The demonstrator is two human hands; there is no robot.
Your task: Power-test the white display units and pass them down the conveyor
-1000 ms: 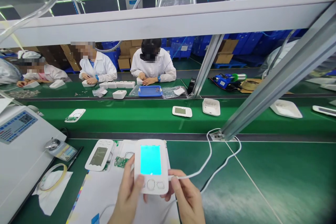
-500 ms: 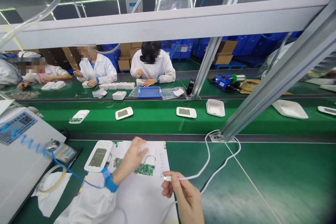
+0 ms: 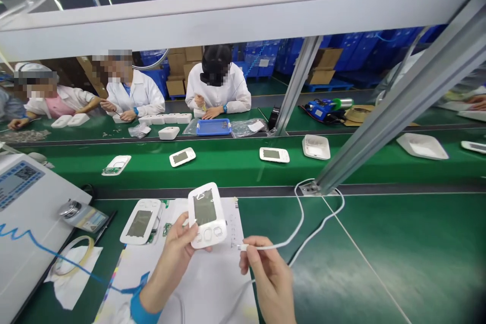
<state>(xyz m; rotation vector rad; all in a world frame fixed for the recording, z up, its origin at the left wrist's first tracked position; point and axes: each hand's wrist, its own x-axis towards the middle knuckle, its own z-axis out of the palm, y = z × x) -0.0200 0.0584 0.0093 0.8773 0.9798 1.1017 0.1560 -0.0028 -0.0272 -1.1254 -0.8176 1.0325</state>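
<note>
My left hand (image 3: 181, 240) grips a white device front with a grey screen (image 3: 205, 207), holding it raised above the paper sheet (image 3: 207, 288), screen side up. Round buttons line its lower end. To its right, my right hand (image 3: 268, 273) pinches the plug end of a white cable (image 3: 279, 244). The plug points left at the device's edge, a small gap apart from it. A second white device front (image 3: 139, 221) lies at the sheet's upper left corner, with a bit of green circuit board showing under it. A blue wrist strap (image 3: 144, 309) circles my left wrist.
Several device fronts and white housings (image 3: 316, 147) lie on the green conveyor belt (image 3: 228, 169). A metal post (image 3: 395, 81) slants across the right. At left stand a white machine (image 3: 34, 233) and a tape roll (image 3: 76, 258). Co-workers in white coats (image 3: 219, 93) sit across the belt.
My left hand, earlier reaching over a green circuit board on the sheet, now holds up a device front. My right hand keeps the cable plug nearly in place. The view has tilted slightly downward.
</note>
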